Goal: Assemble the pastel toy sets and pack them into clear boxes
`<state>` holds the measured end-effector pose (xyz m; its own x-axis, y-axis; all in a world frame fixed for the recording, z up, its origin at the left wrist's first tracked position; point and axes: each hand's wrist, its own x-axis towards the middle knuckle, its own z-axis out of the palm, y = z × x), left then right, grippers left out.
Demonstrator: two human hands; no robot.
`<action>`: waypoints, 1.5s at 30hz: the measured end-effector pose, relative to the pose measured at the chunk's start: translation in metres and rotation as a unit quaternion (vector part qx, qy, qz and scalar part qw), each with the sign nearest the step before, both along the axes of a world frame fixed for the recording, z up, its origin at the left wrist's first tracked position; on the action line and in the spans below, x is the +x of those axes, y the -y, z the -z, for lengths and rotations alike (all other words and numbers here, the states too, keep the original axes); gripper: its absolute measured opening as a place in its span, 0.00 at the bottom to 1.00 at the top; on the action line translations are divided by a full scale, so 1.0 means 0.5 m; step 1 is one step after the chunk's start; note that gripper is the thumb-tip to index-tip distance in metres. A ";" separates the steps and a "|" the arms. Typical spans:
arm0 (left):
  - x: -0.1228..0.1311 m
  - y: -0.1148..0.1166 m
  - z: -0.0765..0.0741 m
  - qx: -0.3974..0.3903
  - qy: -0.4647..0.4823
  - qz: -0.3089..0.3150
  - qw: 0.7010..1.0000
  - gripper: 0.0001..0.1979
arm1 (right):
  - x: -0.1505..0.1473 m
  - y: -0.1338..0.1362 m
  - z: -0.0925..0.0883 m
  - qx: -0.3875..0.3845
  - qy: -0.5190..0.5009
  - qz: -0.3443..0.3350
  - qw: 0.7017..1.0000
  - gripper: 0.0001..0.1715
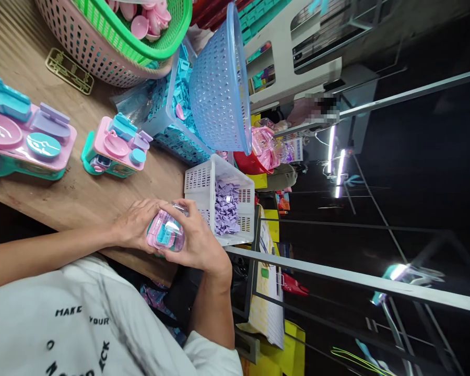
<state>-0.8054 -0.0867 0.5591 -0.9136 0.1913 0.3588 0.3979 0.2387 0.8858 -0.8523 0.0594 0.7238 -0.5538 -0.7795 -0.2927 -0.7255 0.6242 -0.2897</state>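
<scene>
Between my two hands is a small toy kitchen set (165, 236) in pink and blue, with a clear plastic cover (179, 241) over its top. My left hand (135, 224) grips its left side, fingers wrapped behind it. On the other side, my right hand (198, 237) curls its fingers and thumb around the clear cover. Another toy kitchen (115, 146), pink on a teal base with blue and purple parts, stands uncovered on the wooden table (141, 190). More toy kitchens like it sit in a row (27, 138) at the left edge.
A white crate (215, 172) holds purple pieces (226, 206). Behind it, a blue basket (219, 78) leans by a clear bin of blue parts (180, 128). A green basket (176, 39) with pink pieces sits in a pink one (90, 47). A flat beige plastic frame (69, 71) lies nearby.
</scene>
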 end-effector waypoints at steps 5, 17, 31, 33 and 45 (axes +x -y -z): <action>0.001 -0.002 0.009 0.001 -0.001 -0.011 1.000 0.51 | -0.008 0.000 0.010 -0.008 -0.002 -0.015 1.000 0.56; -0.004 0.004 -0.015 -0.021 0.008 0.008 1.000 0.50 | 0.005 -0.050 0.049 -0.131 -0.012 0.018 0.991 0.50; -0.002 0.001 -0.008 -0.005 -0.001 -0.003 1.000 0.49 | -0.003 -0.006 0.003 -0.003 -0.006 0.003 1.000 0.52; -0.002 0.001 -0.004 -0.006 0.002 -0.002 1.000 0.49 | -0.006 -0.004 0.003 -0.003 -0.002 0.000 1.000 0.52; -0.001 0.006 -0.012 -0.019 -0.001 0.006 1.000 0.50 | 0.002 -0.052 0.062 -0.154 -0.012 0.012 0.988 0.45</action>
<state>-0.8060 -0.0897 0.5651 -0.9105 0.2164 0.3524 0.4024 0.2664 0.8759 -0.8515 0.0852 0.6929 -0.5766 -0.8165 -0.0298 -0.7206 0.5254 -0.4523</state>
